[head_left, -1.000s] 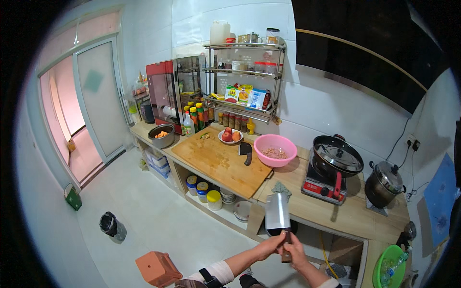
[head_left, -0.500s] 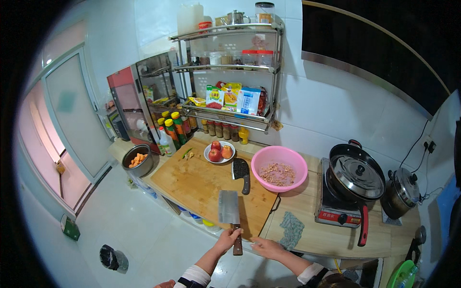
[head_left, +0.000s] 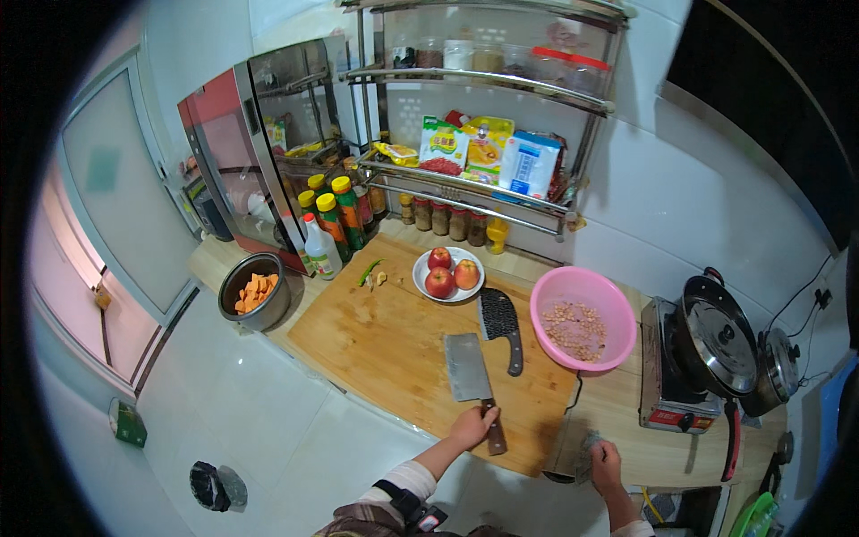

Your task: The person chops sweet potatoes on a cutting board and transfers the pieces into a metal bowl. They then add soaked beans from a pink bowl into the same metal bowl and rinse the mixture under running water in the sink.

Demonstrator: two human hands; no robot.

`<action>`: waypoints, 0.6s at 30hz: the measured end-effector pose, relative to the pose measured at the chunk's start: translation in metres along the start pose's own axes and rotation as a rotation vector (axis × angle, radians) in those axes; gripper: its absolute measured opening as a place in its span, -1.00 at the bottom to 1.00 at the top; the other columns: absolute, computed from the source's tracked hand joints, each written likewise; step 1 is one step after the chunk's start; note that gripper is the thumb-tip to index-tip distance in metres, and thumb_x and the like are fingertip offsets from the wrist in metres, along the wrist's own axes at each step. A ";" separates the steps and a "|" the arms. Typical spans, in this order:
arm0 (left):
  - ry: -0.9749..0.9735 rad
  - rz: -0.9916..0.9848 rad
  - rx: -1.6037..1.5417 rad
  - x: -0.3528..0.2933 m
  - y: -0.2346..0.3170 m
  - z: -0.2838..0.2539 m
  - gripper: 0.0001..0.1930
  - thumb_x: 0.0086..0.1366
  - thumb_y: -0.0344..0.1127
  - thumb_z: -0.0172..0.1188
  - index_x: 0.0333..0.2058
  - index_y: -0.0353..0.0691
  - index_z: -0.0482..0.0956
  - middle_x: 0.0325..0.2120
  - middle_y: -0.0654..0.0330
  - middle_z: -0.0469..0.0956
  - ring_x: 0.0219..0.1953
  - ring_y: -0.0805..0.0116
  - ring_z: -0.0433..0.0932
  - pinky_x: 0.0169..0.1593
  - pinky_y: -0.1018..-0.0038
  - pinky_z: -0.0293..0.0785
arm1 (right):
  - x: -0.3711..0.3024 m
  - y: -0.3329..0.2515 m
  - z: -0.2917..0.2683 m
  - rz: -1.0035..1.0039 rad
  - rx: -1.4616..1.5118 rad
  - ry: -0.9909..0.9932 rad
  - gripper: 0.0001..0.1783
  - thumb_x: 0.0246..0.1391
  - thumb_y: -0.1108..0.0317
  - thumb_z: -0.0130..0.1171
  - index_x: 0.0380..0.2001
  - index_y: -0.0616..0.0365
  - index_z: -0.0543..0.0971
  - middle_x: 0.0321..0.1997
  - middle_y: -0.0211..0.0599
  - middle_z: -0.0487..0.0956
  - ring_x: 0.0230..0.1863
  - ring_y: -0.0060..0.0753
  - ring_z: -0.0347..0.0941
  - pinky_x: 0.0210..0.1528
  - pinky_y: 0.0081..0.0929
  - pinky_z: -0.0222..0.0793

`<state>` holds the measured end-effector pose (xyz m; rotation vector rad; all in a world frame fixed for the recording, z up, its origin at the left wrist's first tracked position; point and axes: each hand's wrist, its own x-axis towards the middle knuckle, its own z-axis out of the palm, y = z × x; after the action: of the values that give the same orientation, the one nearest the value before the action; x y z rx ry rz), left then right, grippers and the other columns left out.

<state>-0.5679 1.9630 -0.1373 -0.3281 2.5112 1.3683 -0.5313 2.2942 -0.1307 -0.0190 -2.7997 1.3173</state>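
The left hand (head_left: 471,428) grips the cleaver (head_left: 466,369), while the right hand (head_left: 607,463), now farther off, clutches the grey cloth (head_left: 585,455).

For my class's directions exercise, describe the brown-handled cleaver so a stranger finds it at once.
Find the large wooden cutting board. Near its front edge, the left hand holds the cleaver by its brown handle. Unlike the black-handled knife beside it, its broad blade is plain grey, not dark and patterned.
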 end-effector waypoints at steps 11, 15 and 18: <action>-0.408 0.504 0.163 0.007 -0.071 -0.103 -0.75 0.20 -0.17 -0.01 -0.32 -0.23 0.49 -0.40 0.01 0.50 -0.32 0.02 0.47 -0.27 0.27 0.37 | 0.041 -0.239 0.158 -0.351 -0.056 -0.042 -0.67 -0.03 0.32 0.12 -0.19 0.23 0.41 -0.18 -0.11 0.37 -0.19 -0.15 0.36 -0.16 -0.36 0.30; -0.374 0.430 0.177 -0.009 -0.103 -0.161 -0.79 0.19 -0.23 0.00 -0.33 -0.24 0.48 -0.35 0.03 0.49 -0.28 0.05 0.45 -0.24 0.30 0.37 | 0.048 -0.247 0.233 -0.386 -0.564 -0.224 -0.47 -0.01 0.18 0.11 0.02 0.15 0.30 0.01 -0.02 0.25 -0.13 0.00 0.35 -0.15 -0.23 0.32; -0.369 0.358 0.100 -0.015 -0.116 -0.194 -0.81 0.18 -0.27 0.00 -0.34 -0.26 0.48 -0.36 0.04 0.49 -0.28 0.06 0.45 -0.22 0.33 0.37 | 0.054 -0.243 0.274 -0.254 -0.656 -0.318 -0.38 0.00 0.16 0.08 0.08 0.22 0.22 -0.02 0.07 0.21 -0.17 -0.01 0.35 -0.25 -0.26 0.38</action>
<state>-0.5405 1.7386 -0.1219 0.3804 2.3810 1.2703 -0.5963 1.9299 -0.1164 0.5412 -3.2142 0.3385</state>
